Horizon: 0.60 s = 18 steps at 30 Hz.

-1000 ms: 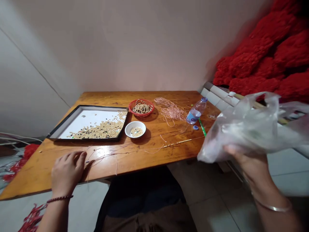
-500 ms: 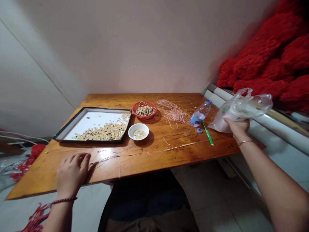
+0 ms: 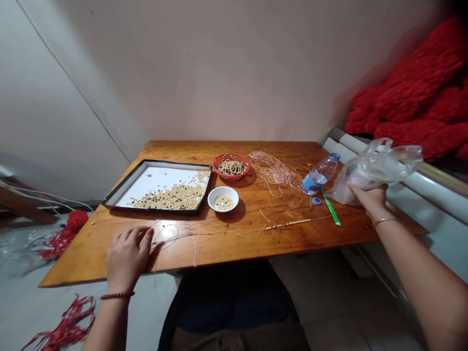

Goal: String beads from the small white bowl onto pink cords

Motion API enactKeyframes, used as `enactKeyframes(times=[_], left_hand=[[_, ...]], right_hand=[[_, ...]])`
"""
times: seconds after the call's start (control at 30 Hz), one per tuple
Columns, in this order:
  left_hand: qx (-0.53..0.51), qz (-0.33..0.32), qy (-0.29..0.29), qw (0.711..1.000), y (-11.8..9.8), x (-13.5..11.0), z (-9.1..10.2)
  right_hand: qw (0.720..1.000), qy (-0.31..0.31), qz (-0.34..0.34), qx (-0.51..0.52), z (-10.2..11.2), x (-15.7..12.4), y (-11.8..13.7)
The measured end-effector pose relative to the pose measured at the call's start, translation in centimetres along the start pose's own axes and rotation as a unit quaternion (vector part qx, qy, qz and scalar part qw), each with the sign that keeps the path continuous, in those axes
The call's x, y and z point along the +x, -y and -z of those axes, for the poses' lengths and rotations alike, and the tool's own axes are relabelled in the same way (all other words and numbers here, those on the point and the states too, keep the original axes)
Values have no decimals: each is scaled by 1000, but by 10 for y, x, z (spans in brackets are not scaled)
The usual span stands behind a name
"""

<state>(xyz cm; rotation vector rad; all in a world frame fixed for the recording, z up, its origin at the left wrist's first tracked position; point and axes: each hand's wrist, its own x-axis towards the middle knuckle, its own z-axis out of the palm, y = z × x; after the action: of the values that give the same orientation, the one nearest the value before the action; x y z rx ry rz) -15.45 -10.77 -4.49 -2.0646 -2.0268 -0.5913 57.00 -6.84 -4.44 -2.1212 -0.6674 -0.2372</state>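
My right hand [image 3: 371,200] grips a clear plastic bag [image 3: 383,163] with something whitish inside, at the table's right end. My left hand [image 3: 129,251] rests palm down near the front left edge, fingers loosely bent. Beside its thumb lie the ends of thin threads [image 3: 170,236]; whether the fingertips touch them is unclear. A strand of pale beads [image 3: 294,223] on a thread runs across the front of the table. A white bowl [image 3: 209,201] contains a few small beads. To its left, a black-edged tray [image 3: 153,211] has many pale and dark beads spread in it.
Behind the bowl stands a red basket [image 3: 248,168] of beaded strings, near a tangle of pink cord [image 3: 278,173]. An uncapped-looking water bottle [image 3: 318,175], its blue cap [image 3: 316,201] and a green strip [image 3: 332,208] lie at right. Red fluffy bundles [image 3: 413,97] are piled beyond.
The whole view has swung a little to the left, so everything appears farther right. Both hands keep nearly the same places, the right one still on the bag.
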Motion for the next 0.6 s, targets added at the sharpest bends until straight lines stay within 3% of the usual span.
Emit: enactKeyframes(times=[0.07,0.2,0.23,0.3,0.43,0.53,0.6], left_hand=[[1,-3,-5,1000,0,0,1],[5,-6,-9,1000,1,0,0],[7,-7,-9,1000,1,0,-1],[9,-7,-7,1000,2,0,-1],[1,-3,-11,1000,0,-1,0],[-13,-5,-27,1000,-1,-2,2],[-21,-10,-45,999,0,-3,1]], right_hand=[[998,25,-59,0,7,-10,3],[999,-12,-40,-10,30,-50,14],[1000,-21,-5,-17,36,-63,17],[989,-50,134,-29,46,-91,23],[939,-43,341,-15,58,-157,34],[881,-27,472,30,65,-222,31],[797,37,596,86,71,-269,19]])
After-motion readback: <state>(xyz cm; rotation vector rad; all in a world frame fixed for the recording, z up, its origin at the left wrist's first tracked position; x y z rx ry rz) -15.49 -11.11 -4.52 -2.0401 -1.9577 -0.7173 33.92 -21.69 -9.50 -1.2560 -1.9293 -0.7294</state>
